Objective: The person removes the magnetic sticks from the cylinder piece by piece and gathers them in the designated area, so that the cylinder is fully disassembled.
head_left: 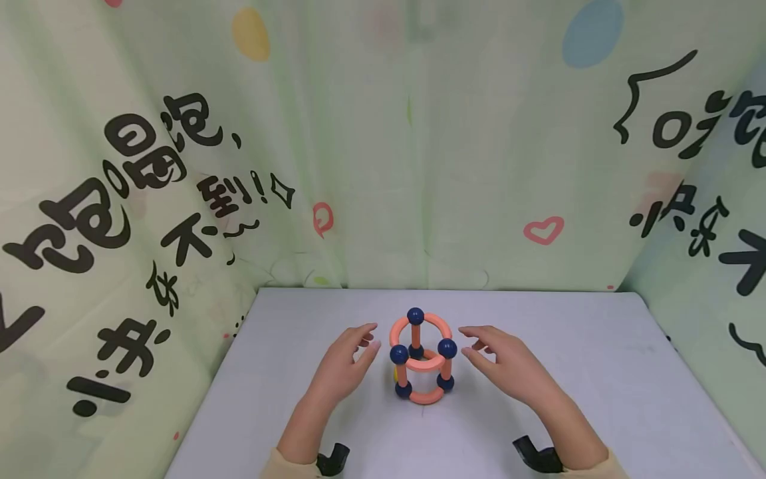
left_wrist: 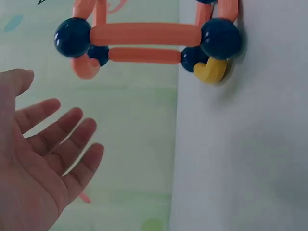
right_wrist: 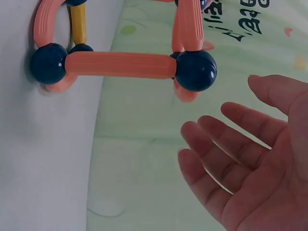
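Observation:
A cage-like magnetic-rod toy (head_left: 426,365) stands upright on the table, built from salmon-orange rods and dark blue balls. Curved rods form its top and bottom rings, and three straight rods join them. One yellow curved rod (left_wrist: 211,70) shows low down in the left wrist view. My left hand (head_left: 344,362) hovers just left of the toy, fingers relaxed and apart from it. On the other side my right hand (head_left: 503,362) is held close by with loosely bent fingers. Both palms face the toy, and neither hand holds anything.
The white table (head_left: 287,332) ends at a back edge against a pale green curtain (head_left: 467,166) with black writing. Curtain also runs along the left and right sides. Black bands (head_left: 536,456) are worn at the wrists.

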`<state>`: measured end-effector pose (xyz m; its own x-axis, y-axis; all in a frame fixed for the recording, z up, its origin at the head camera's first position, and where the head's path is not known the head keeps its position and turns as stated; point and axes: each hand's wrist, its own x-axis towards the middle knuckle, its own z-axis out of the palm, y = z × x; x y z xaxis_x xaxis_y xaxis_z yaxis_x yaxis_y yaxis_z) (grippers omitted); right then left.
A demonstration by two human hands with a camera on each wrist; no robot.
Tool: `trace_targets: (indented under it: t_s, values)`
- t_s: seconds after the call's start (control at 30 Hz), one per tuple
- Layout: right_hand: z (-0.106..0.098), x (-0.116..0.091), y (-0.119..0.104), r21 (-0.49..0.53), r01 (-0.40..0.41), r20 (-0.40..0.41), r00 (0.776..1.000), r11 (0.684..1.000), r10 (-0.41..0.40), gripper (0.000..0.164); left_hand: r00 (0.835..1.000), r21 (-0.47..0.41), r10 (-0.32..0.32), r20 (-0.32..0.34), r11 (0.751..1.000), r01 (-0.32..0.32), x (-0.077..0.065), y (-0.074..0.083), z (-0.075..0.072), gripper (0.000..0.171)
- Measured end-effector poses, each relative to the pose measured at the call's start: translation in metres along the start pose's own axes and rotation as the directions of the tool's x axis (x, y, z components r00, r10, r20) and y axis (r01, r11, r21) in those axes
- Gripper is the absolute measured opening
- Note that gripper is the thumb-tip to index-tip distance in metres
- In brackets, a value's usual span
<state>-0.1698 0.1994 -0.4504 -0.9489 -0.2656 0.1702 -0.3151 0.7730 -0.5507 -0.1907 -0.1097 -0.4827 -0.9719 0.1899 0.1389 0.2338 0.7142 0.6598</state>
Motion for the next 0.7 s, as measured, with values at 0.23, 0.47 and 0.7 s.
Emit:
trace_targets:
  t_s: [0.23,0.47,0.7]
  values:
    - [0.015,0.004,-0.015,0.103,0.084,-0.050,0.996,0.991,-0.079,0.030,0.996,-0.189,0.010,0.087,0.982,0.007,0.002,-0.004,0.018,0.046]
    - [0.034,0.006,-0.023,0.187,0.141,0.000,0.990,0.972,-0.144,0.032,0.990,-0.397,0.049,0.130,0.918,0.006,-0.001,-0.010,0.034,0.045]
    - [0.046,0.006,-0.024,0.199,0.168,0.005,0.985,0.966,-0.172,0.032,0.990,-0.451,0.090,0.108,0.892,-0.032,-0.003,-0.008,0.039,0.041]
